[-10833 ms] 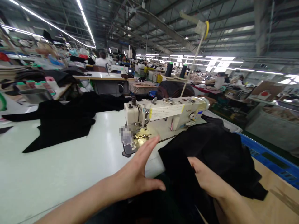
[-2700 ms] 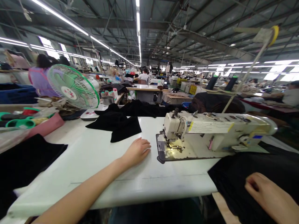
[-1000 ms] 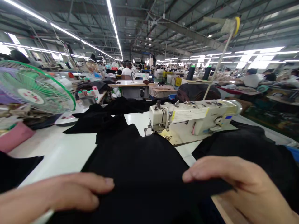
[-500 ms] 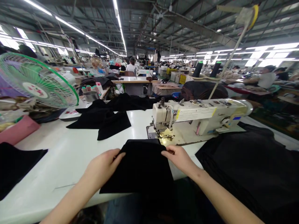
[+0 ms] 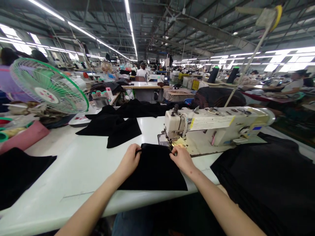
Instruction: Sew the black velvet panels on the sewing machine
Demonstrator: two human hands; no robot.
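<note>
A black fabric panel (image 5: 157,170) lies flat on the pale table (image 5: 81,164) in front of me. My left hand (image 5: 131,157) pinches its far left corner, thumb and fingers closed on the cloth. At the far right corner, my right hand (image 5: 180,159) is closed on the panel's edge, close to the needle area of the sewing machine (image 5: 216,124). A lit spot shows under the machine's presser foot, just beyond my right hand. My right fingertips are partly hidden behind the hand.
Several black cut pieces (image 5: 113,127) lie behind on the table, and another black piece (image 5: 22,173) sits at left. A thick stack of black fabric (image 5: 265,180) covers the right side. A green fan (image 5: 49,88) stands at the back left. Other people work farther off.
Both hands have moved the black panel away from me, up to the sewing machine; its near edge now rests on the table. The camera view has shifted slightly.
</note>
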